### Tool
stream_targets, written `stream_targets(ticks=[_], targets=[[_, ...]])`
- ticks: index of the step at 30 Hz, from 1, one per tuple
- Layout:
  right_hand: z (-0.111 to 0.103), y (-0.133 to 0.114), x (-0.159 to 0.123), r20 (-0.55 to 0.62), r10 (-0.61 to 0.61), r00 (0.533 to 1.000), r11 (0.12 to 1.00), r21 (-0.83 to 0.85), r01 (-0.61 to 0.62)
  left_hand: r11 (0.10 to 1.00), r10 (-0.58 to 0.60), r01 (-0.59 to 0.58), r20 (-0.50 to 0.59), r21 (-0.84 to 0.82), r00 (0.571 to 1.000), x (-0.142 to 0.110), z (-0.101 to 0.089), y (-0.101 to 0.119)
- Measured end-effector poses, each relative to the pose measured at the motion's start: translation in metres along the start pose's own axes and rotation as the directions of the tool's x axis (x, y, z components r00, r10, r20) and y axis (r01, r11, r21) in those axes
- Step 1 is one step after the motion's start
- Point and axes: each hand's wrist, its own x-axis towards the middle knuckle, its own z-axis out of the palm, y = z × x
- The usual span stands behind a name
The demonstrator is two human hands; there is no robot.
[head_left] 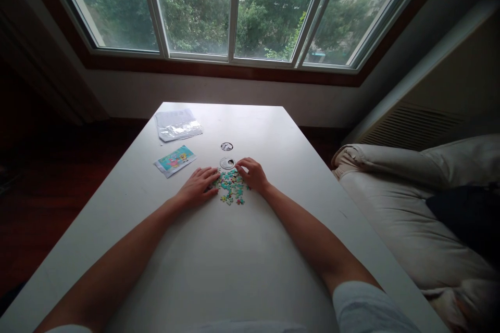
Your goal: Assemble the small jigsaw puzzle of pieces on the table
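Observation:
A small heap of colourful jigsaw puzzle pieces [231, 183], mostly teal with yellow and red bits, lies on the white table [219, 260]. At the heap's left edge my left hand [198, 186] rests open, palm down, fingers stretched out against the pieces. My right hand [253, 174] is at the upper right of the heap, its thumb and fingers drawn together beside a round, pale disc [227, 163] with a dark patch. Whatever is between those fingertips is too small to make out. Just beyond lies a second round piece [227, 146], dark and white.
Left of my hands lies a card with a colourful cartoon picture [177, 160]. Behind it is a clear plastic bag [178, 125] with white paper. A beige sofa [390, 208] stands to the right of the table. A window [230, 10] is ahead.

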Motion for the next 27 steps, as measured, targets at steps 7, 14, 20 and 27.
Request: stream_targets(ticks=[7,14,20,27], targets=[[0.001,-0.001,0.002,-0.043,0.049,0.998,0.998,-0.045,-0.051,0.999,0.002,-0.003,-0.03,-0.032,1.0,0.004,-0.006,0.001],[0.003,0.006,0.004,-0.048,0.092,0.995,0.996,0.016,-0.092,1.0,0.012,-0.013,-0.037,-0.026,0.999,0.007,-0.006,0.001],[0.003,0.013,0.004,0.008,0.141,0.99,0.989,-0.036,-0.141,0.999,0.037,-0.038,-0.014,-0.009,0.999,0.01,-0.007,0.008],[0.006,0.018,0.004,0.108,0.102,0.989,0.983,-0.166,-0.083,0.997,0.051,-0.052,-0.012,-0.056,0.999,0.009,-0.006,0.008]])
